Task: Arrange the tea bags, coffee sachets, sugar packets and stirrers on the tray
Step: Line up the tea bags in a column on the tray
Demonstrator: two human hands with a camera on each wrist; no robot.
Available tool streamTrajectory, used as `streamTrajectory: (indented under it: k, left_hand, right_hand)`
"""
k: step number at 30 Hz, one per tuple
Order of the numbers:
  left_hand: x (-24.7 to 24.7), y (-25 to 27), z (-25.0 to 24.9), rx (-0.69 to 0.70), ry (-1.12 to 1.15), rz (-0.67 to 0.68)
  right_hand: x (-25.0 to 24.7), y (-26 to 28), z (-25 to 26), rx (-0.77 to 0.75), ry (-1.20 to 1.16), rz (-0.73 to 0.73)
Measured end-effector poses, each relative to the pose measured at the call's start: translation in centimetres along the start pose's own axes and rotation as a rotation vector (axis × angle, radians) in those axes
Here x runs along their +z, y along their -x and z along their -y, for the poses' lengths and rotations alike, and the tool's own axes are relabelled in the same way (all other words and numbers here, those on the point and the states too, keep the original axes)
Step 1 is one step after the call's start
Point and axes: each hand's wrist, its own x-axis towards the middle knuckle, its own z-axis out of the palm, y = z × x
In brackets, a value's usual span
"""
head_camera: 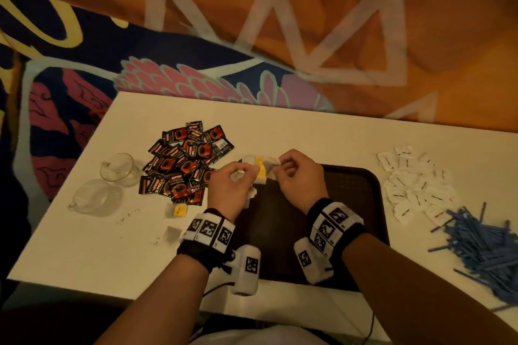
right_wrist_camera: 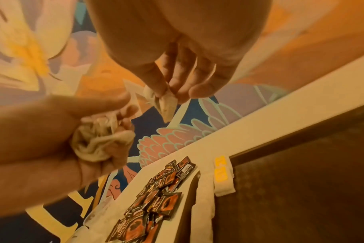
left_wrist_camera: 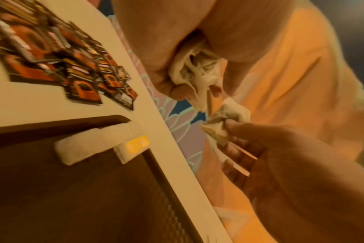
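Observation:
Both hands hover over the far left corner of the dark brown tray [head_camera: 350,190]. My left hand [head_camera: 246,173] grips a crumpled bunch of tea bags [left_wrist_camera: 193,70] in its curled fingers. My right hand [head_camera: 281,164] pinches a single tea bag [left_wrist_camera: 218,129] between thumb and fingertips, close to the bunch. Two tea bags with yellow tags [head_camera: 260,168] lie on the tray's far left rim. A heap of black and red coffee sachets [head_camera: 182,159] sits left of the tray. White sugar packets [head_camera: 414,185] and blue stirrers [head_camera: 485,246] lie to its right.
Two glass cups [head_camera: 120,168] stand near the table's left edge. Two loose tea bags [head_camera: 178,210] lie on the white table [head_camera: 308,129] left of my left wrist. A patterned rug and orange floor lie beyond the far edge.

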Motion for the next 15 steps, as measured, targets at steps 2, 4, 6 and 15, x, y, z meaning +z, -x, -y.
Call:
streamTrajectory:
  k: [2,4,6,15]
  left_hand:
    - [1.0,0.1,-1.1,0.077,-0.047,-0.015]
    - [1.5,0.0,-2.0,0.179,-0.124,-0.017]
    - [1.5,-0.2,-2.9,0.316,-0.219,0.014]
    - [1.5,-0.7,-9.0,0.544,-0.571,0.194]
  right_hand:
    - [-1.0,0.4,0.2,-0.088,0.036,-0.030]
    - [-1.8,0.6,0.3,-0.133,0.030,-0.041]
    - [-2.4,0.5,0.4,-0.134,-0.030,-0.035]
    - [-6.5,-0.3,1.3,-0.130,-0.200,0.056]
